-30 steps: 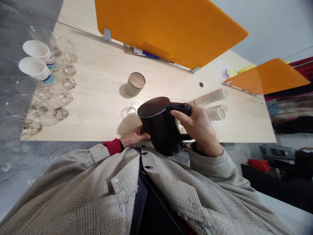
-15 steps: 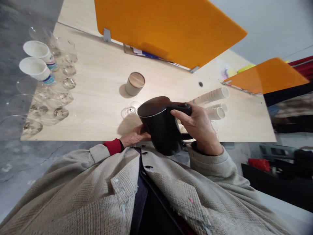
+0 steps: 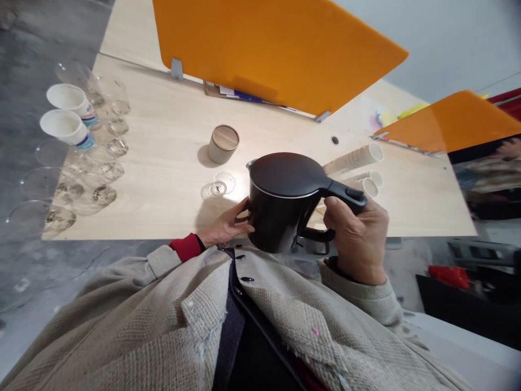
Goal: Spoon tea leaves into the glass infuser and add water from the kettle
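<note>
A black electric kettle (image 3: 285,201) with its lid closed is held near the front edge of a light wooden table (image 3: 163,163). My right hand (image 3: 358,233) is wrapped round the kettle's handle. My left hand (image 3: 228,225) rests against the kettle's left side, fingers curved on its body. A small clear glass (image 3: 220,186) stands just beyond the kettle's spout. Behind the glass stands a beige canister with a wooden lid (image 3: 223,144).
Several clear glasses (image 3: 81,179) and two paper cups (image 3: 67,114) line the table's left edge. Stacks of paper cups (image 3: 358,163) lie on their side to the right. Orange divider panels (image 3: 268,49) stand along the back. Dark clutter sits on the floor at right.
The kettle has shifted right and turned more upright, with its handle swung to the right. My right hand moved right with it; my left hand stayed on its side.
</note>
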`<state>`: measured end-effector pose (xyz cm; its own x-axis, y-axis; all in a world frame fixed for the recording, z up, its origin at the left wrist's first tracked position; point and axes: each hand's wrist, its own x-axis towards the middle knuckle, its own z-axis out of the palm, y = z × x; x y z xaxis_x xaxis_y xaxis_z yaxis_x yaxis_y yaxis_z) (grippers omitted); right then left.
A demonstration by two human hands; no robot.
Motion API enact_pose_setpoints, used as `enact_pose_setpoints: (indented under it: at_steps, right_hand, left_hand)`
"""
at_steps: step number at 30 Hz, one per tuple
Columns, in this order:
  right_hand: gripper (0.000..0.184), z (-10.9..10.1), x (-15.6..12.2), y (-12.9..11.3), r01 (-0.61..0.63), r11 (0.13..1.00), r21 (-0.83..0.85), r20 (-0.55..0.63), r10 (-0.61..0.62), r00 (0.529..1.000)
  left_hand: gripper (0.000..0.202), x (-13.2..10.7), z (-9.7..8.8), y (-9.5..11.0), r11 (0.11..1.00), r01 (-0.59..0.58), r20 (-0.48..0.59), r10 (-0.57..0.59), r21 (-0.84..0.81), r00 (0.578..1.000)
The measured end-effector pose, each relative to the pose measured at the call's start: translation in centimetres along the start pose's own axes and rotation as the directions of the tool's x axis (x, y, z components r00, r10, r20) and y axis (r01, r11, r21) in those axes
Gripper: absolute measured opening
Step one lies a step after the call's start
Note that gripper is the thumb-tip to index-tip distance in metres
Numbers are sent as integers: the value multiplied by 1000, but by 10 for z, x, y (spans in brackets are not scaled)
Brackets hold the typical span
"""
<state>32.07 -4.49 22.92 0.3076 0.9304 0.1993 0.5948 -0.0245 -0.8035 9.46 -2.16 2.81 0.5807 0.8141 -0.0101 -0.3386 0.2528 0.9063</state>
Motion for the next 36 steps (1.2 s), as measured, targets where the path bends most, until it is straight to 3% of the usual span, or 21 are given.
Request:
enact_pose_setpoints:
  at_steps: [3, 7, 14, 17, 21, 27, 32, 36]
  right_hand:
    - [40, 2, -1, -2, -18, 995, 96, -108, 29, 994]
    - [38, 10, 8, -2, 69, 976, 205, -247, -16, 969]
    - [47, 34, 54, 20, 208, 933, 294, -437, -63, 897]
    - [50, 50, 80, 38, 251, 922, 294, -500, -75, 863]
    - [48, 74, 113, 62, 255, 936, 244, -533, -91, 841]
    - [47, 96, 144, 90, 204, 964, 168, -521, -89, 849]
    - [48, 103, 157, 106, 162, 973, 164, -494, -61, 867]
    - [48, 104, 165, 111, 142, 965, 219, -445, -30, 895]
  left_hand:
    - [107, 1, -1, 0, 994, -70, 3, 70, 88, 998]
    - [112, 21, 5, 7, 945, -196, 0, 203, 262, 979]
    - [111, 52, 17, 2, 720, -283, -26, 386, 634, 922]
    - [103, 47, 16, -8, 694, -276, 23, 350, 665, 936]
    - [96, 33, 9, -12, 722, -226, 91, 222, 654, 971]
    - [77, 0, -18, 4, 759, -170, 150, 96, 629, 984]
    - [61, -44, -48, 21, 798, 28, -78, 23, 601, 997]
    - [62, -70, -72, 27, 809, 140, -338, 76, 570, 938]
